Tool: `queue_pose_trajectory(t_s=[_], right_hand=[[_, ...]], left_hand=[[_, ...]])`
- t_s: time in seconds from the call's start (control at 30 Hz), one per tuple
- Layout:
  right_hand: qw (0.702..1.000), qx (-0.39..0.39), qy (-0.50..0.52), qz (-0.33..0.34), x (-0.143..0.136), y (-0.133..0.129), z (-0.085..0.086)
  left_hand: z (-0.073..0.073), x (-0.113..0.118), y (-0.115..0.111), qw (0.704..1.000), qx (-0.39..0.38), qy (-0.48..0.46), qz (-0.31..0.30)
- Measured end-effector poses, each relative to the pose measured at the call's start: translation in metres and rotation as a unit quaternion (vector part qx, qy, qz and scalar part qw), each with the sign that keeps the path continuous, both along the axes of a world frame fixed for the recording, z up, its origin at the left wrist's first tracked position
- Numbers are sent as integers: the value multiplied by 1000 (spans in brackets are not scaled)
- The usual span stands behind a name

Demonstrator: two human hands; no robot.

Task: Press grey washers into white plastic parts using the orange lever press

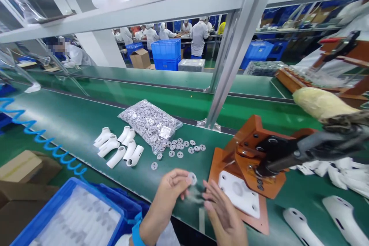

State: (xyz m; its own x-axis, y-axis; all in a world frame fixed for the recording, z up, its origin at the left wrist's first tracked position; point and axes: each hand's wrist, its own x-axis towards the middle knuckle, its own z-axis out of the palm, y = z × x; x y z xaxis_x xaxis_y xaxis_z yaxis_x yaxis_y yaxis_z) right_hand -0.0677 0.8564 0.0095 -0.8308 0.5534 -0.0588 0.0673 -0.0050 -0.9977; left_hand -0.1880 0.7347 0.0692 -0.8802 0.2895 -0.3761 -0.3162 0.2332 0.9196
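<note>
My left hand point(173, 185) pinches a small grey disc point(192, 178) with holes between thumb and fingertips, above the front of the green bench. Just right of it is my right hand point(223, 213), its fingers stretched out and apart, holding nothing that I can make out. A pale blurred streak lies between the hands; its kind cannot be made out. Beyond them, several loose grey discs point(180, 146) lie beside a clear plastic bag point(152, 123) full of the same discs. Beside my right hand stands an orange press point(245, 165) with a white plate point(239, 194) on its base.
Several white curved tube pieces point(117, 156) lie at left on the green bench point(72, 115). Larger white parts point(300, 225) lie at right. A blue crate point(72, 200) holds wrapped white pieces. A blue coiled hose point(52, 146) hangs left; a metal post point(230, 57) rises behind. People work beyond.
</note>
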Motion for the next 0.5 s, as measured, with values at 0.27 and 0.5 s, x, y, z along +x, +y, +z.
queue_pose_trajectory(t_s=[0.27,0.5], right_hand=[[982,-180,50,14,-21,-14,19],[982,113,-76,-135,8,17,12]], left_hand=[[5,34,8,992,66,-106,-13],[7,-17,-56,906,-280,318,-2]])
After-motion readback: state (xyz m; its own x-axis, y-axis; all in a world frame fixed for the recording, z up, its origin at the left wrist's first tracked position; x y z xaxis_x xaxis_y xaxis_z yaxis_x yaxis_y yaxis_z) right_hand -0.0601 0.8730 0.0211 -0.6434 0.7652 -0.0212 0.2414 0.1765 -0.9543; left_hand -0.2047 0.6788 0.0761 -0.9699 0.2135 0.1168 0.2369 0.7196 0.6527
